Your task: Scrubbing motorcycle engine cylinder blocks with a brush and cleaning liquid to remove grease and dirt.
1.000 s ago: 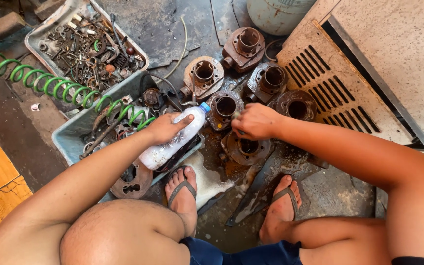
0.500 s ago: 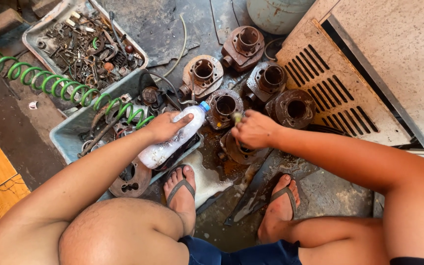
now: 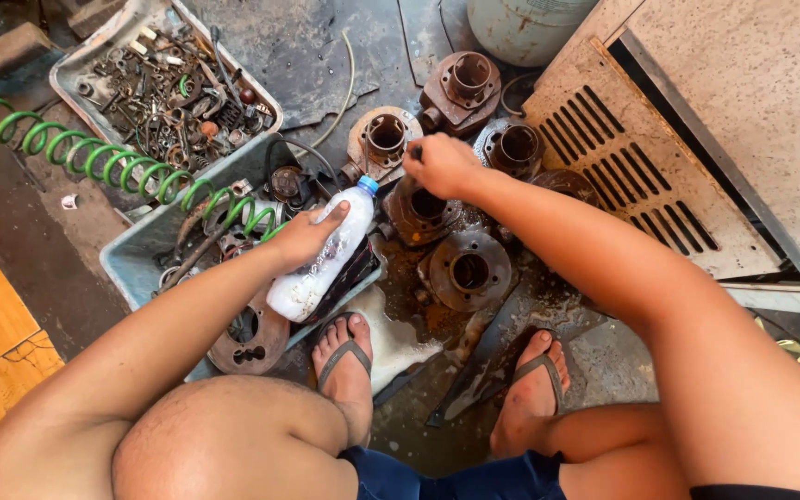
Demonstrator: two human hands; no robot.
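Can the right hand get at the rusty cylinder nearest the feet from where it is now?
Probably yes. The right hand hovers over a neighbouring cylinder, and the rusty cylinder lies just below it, uncovered, with its top open. The left hand holds the plastic bottle off to the side.

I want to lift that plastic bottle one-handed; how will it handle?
The plastic bottle, held tilted in the left hand, looks thin-walled, so it probably dents when squeezed. Partly full of milky liquid, it likely feels bottom-heavy. Round, it could roll if laid down.

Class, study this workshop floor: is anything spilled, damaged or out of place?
Yes: a white puddle lies on the ground between the sandalled feet, below the plastic bottle in the left hand. The metal cylinders look heavily rusted.
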